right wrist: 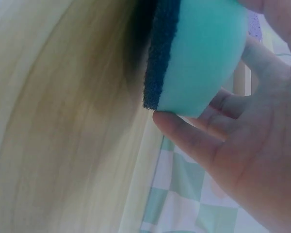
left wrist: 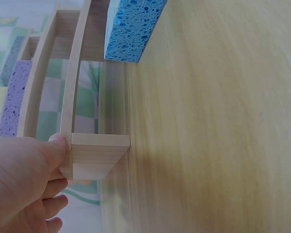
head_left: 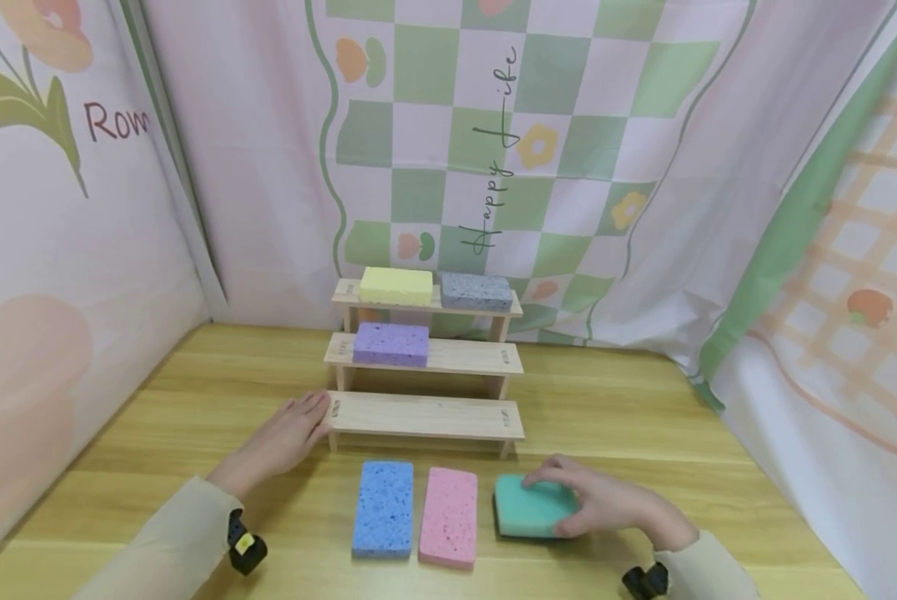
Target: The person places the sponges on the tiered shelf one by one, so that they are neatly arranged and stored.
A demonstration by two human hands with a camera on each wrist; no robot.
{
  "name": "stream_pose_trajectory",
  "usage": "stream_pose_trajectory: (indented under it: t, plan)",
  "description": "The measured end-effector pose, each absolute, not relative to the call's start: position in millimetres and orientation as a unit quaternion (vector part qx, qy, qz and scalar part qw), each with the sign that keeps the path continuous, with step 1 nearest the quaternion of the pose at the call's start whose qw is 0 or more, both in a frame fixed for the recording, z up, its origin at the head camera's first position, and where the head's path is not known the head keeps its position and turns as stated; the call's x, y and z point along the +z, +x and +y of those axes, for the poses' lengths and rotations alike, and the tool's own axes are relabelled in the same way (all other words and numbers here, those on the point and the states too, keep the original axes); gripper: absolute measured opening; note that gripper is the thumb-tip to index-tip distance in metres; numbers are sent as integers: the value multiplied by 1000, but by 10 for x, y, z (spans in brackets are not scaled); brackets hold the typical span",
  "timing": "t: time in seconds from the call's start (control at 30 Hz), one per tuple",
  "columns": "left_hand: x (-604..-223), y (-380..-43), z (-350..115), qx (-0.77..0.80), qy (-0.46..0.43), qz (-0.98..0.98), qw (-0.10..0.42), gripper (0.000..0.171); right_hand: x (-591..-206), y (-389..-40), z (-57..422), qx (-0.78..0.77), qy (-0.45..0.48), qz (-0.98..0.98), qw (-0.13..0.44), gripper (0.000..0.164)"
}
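At the lower right in the head view, my right hand (head_left: 606, 500) pinches a green scouring sponge (right wrist: 203, 58) between thumb and fingers. Its dark scouring pad (right wrist: 161, 58) faces the table; whether it touches the wood I cannot tell. My left hand (head_left: 287, 433) holds the left end of the lowest step of a three-step wooden shelf (head_left: 426, 415), thumb against the front edge (left wrist: 68, 111). A blue sponge (head_left: 383, 508) and a pink sponge (head_left: 449, 517) lie side by side on the table before the shelf, left of the green one.
A yellow sponge (head_left: 396, 286) and a grey sponge (head_left: 475, 292) sit on the top step. On the middle step's left half rests a purple sponge (head_left: 392, 344). Patterned cloth (head_left: 486, 150) hangs behind the wooden table (head_left: 606, 400) and along both sides.
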State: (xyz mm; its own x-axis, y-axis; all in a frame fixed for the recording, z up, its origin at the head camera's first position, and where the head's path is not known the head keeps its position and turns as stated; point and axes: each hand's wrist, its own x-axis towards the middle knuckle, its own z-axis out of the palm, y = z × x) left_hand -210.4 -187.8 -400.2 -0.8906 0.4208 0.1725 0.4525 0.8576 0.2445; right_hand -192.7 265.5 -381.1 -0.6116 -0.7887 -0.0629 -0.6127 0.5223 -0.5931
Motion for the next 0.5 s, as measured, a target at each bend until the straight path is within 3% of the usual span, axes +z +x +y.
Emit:
stream_pose_trajectory:
  t: [0.5]
  plan:
    - [-3978, -2095, -1868, -140, -226, -962, 55, 49, -3708, -1953, 2671, -267, -403, 865, 137, 50]
